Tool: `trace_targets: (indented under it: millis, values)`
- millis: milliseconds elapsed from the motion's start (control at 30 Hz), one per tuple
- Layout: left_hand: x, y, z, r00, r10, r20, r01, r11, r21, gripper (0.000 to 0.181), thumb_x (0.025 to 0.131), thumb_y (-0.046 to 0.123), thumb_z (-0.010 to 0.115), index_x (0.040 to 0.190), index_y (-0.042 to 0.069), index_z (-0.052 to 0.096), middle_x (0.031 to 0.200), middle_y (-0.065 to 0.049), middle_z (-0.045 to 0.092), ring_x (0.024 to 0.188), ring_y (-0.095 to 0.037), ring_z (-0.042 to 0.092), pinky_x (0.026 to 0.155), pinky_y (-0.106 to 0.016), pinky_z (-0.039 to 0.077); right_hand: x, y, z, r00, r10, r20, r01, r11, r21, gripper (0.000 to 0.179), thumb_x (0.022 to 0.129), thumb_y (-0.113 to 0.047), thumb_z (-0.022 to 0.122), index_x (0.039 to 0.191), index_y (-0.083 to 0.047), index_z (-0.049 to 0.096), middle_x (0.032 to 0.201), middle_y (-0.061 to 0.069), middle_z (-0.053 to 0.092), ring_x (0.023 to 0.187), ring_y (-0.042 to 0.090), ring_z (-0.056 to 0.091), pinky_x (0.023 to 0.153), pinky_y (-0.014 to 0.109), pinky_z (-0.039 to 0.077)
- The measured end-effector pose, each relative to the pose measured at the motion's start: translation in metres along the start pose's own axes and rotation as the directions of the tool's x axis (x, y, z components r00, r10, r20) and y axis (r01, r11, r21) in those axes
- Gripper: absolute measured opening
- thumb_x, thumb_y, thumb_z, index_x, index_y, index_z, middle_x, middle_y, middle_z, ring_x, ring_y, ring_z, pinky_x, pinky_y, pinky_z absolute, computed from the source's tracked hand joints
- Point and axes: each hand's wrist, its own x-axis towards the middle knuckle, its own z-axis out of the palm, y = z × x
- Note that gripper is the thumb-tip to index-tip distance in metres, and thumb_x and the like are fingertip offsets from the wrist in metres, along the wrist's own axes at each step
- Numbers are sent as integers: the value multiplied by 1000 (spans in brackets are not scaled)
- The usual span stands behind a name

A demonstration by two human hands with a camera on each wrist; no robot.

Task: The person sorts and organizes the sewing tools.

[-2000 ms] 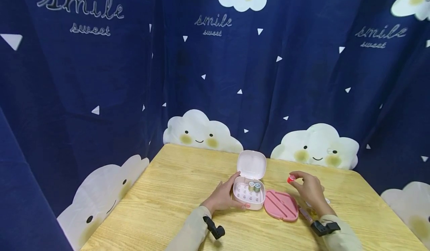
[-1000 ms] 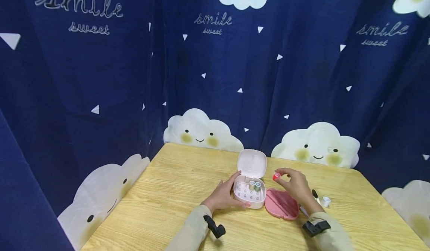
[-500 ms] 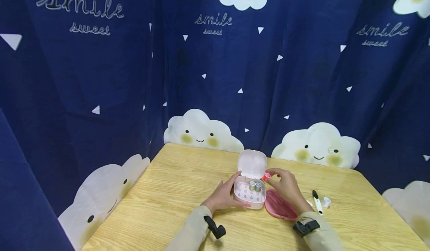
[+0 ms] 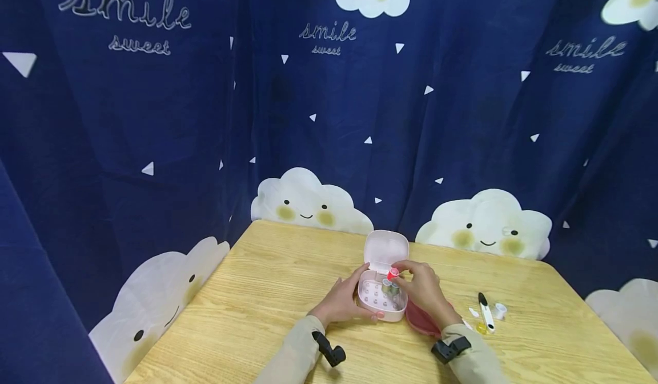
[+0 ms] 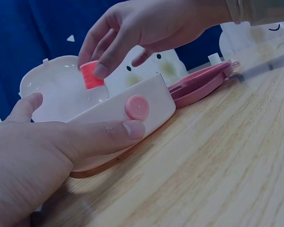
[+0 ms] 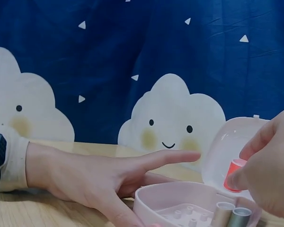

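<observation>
A pale pink sewing box (image 4: pixel 382 315) sits on the table with its lid (image 4: pixel 385 250) raised. My left hand (image 4: pixel 339 302) holds the box at its left side, thumb on the front wall beside a pink round button (image 5: pixel 137 107). Rows of small pegs line the box floor. Two thread spools, one beige (image 6: pixel 223 215) and one grey-green (image 6: pixel 239 218), stand at the back of the box. Above them, my right hand (image 4: pixel 424 288) pinches a red thread spool (image 5: pixel 91 76) between thumb and fingers, tilted and apart from the pegs.
A darker pink tray (image 4: pixel 420 320) lies right of the box, partly hidden under my right forearm. Further right are white thread snips with a black tip (image 4: pixel 486 314), a white spool (image 4: pixel 500 311) and a small yellow item (image 4: pixel 481 328). A blue curtain hangs behind the table.
My right hand has carried the red spool leftward, from right of the box to above its inside. The left hand and box have stayed in place.
</observation>
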Motion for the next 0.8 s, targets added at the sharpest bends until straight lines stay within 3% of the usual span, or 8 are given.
trace_targets:
  millis: [233, 533, 800]
  values:
    - [0, 0, 0, 1000, 2, 2, -2, 1000, 11, 127, 67, 59, 93, 167, 31, 19, 162, 1, 40, 146, -16, 38, 124, -59, 11, 3, -4, 10, 999, -45, -16, 45, 999, -23, 25, 82, -11, 88, 105, -14, 79, 97, 0, 76, 97, 33, 63, 79, 47, 42]
    - [0, -1, 1, 1000, 12, -2, -12, 1000, 14, 127, 68, 59, 93, 167, 29, 19, 161, 1, 42, 145, -16, 40, 123, -60, 12, 7, -6, 23, 1000, -6, 2, 6, 999, -42, 22, 81, -14, 89, 100, -17, 79, 95, -4, 76, 98, 31, 62, 86, 59, 40]
    - [0, 0, 0, 1000, 16, -2, -16, 999, 30, 127, 67, 59, 93, 167, 29, 20, 161, 1, 42, 144, -16, 40, 123, -59, 12, 9, -6, 31, 1000, 7, -13, -7, 998, -63, 24, 79, -15, 91, 101, -17, 81, 98, 0, 76, 100, 35, 64, 83, 58, 41]
